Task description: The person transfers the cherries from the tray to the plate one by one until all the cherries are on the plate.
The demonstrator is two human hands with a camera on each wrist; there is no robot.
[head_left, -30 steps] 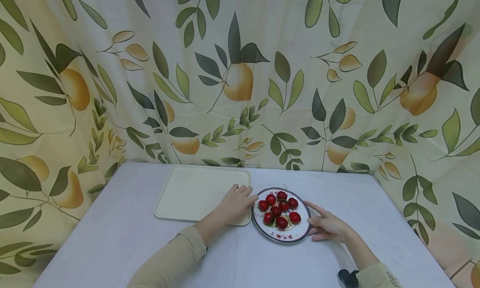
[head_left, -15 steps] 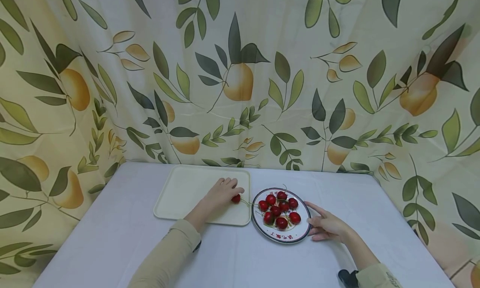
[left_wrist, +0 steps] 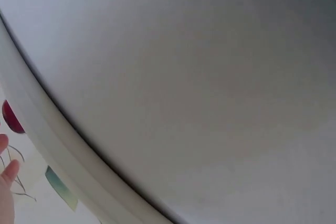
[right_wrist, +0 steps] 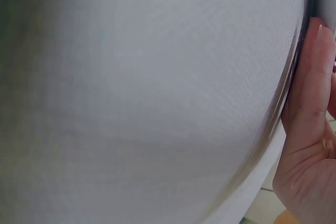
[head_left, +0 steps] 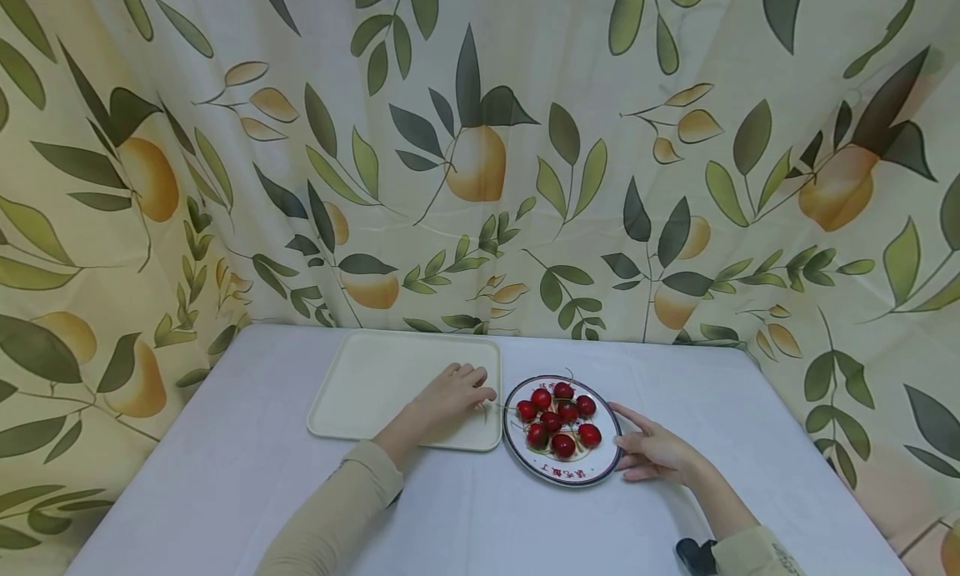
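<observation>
My left hand (head_left: pixel 452 393) is low over the right part of the cream tray (head_left: pixel 375 384). It hides whatever is beneath it in the head view, where a thin stem shows beside its fingertips. The left wrist view has two fingertips (left_wrist: pixel 9 170) apart, near thin stems, with a red cherry (left_wrist: pixel 13 118) lying a little beyond them. Several red cherries (head_left: pixel 551 422) with stems lie on a round white plate (head_left: pixel 572 476) with a dark rim. At the plate's right edge my right hand (head_left: pixel 660 449) holds the rim, its fingers (right_wrist: pixel 312 87) lying along the edge.
Tray and plate stand side by side, nearly touching, on a white-covered table (head_left: pixel 225 476). A curtain (head_left: pixel 480 159) printed with fruit and leaves hangs behind the table and along its left side.
My left hand moved left from the plate's edge to over the tray, bringing a cherry, then shifted slightly right, covering it from the head view. My right hand and the plate stayed put.
</observation>
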